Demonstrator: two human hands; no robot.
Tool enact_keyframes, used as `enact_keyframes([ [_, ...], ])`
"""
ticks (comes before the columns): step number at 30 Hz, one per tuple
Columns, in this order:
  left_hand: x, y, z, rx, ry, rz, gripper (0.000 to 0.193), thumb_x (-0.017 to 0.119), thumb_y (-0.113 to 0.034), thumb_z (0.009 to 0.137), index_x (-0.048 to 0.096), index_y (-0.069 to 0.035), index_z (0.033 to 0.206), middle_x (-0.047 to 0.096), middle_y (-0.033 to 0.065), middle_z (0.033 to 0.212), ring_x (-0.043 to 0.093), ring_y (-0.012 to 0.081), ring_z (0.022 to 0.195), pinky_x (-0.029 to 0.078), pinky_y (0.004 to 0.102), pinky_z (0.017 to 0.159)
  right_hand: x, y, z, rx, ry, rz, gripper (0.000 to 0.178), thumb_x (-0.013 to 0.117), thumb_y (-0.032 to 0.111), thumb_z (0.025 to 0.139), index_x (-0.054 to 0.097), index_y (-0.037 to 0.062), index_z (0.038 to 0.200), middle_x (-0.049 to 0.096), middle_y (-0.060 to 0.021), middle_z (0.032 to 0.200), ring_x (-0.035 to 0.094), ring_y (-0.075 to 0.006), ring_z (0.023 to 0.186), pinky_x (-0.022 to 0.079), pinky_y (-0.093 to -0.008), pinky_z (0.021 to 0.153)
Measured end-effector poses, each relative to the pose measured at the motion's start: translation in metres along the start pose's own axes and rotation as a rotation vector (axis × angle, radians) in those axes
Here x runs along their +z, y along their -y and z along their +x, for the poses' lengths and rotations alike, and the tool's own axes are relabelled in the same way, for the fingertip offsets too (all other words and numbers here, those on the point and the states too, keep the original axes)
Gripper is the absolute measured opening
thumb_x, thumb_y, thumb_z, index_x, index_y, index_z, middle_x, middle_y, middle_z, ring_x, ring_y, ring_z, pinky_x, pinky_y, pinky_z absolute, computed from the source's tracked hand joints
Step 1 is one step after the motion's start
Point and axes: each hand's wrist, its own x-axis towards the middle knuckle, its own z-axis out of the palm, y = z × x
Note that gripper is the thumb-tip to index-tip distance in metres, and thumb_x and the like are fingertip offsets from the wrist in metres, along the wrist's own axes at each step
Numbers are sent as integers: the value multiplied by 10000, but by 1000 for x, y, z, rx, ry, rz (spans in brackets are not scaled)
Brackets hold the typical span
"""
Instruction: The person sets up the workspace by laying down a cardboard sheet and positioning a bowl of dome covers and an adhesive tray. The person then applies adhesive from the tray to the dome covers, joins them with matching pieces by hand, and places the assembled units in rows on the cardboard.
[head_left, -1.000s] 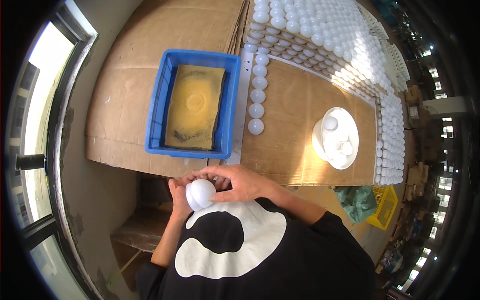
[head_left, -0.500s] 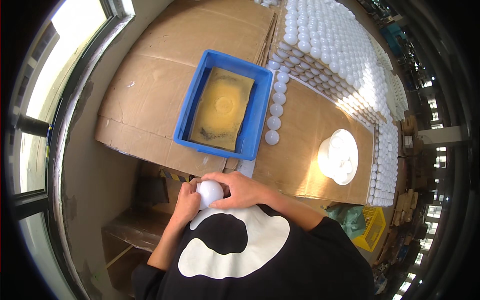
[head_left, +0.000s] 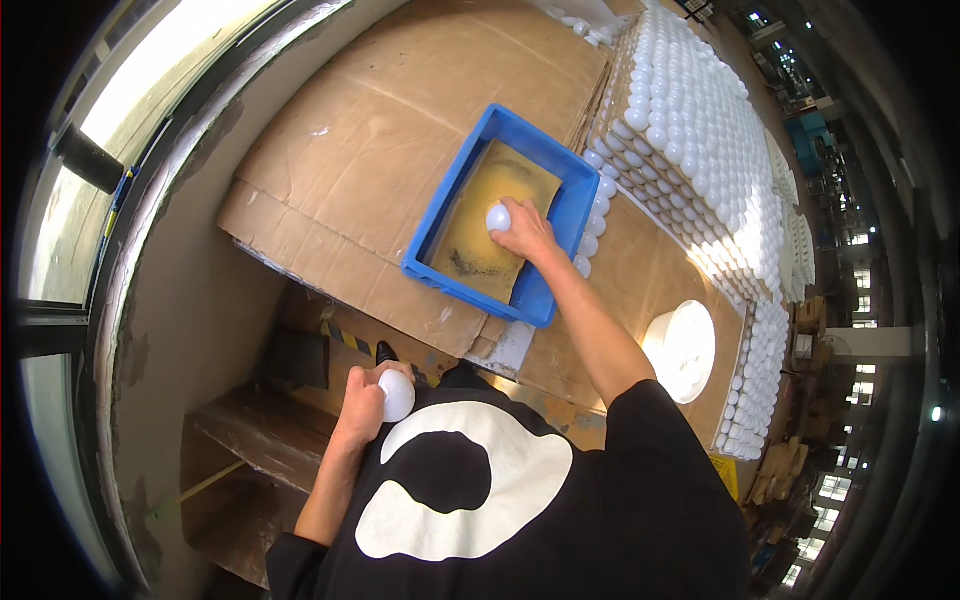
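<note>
Low in front of my body, my left hand [head_left: 362, 404] is closed around a white light-bulb dome [head_left: 399, 396], its rounded side turned outward. My right arm reaches forward over the blue plastic bin [head_left: 478, 291]. In the fingers of my right hand [head_left: 524, 230] is a second, smaller-looking white dome [head_left: 497, 217], over the middle of a yellow sponge-like sheet [head_left: 480, 258] inside the bin. Whether this dome touches the sheet is hard to tell. Dark smudges mark the sheet's near part.
Brown cardboard [head_left: 350, 150] covers the table under the bin. A row of white domes [head_left: 590, 245] runs along the bin's right side. Further right stand tall layered stacks of domes [head_left: 690, 130] and a white tub [head_left: 690, 350] with white pieces inside. A window [head_left: 60, 400] lies left.
My right hand has left the dome at my body and moved forward over the sheet, now with a white dome. My left hand still holds its dome. The view has shifted.
</note>
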Motion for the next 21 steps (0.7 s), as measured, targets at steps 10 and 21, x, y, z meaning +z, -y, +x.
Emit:
enact_keyframes([
  [10, -17, 12, -2, 44, -50, 56, 298, 343, -45, 549, 569, 110, 665, 626, 172, 817, 595, 232, 737, 464, 301, 660, 9, -3, 5, -14, 8, -45, 648, 705, 286, 731, 499, 106, 1319, 527, -235, 1206, 562, -392, 1083, 467, -452, 918],
  [21, 12, 1, 9, -11, -24, 206, 321, 343, -29, 537, 576, 129, 692, 624, 178, 809, 585, 259, 780, 451, 284, 710, 22, -9, 8, -54, -69, -45, 593, 688, 268, 736, 525, 100, 1281, 568, -234, 1065, 596, -405, 991, 485, -475, 850],
])
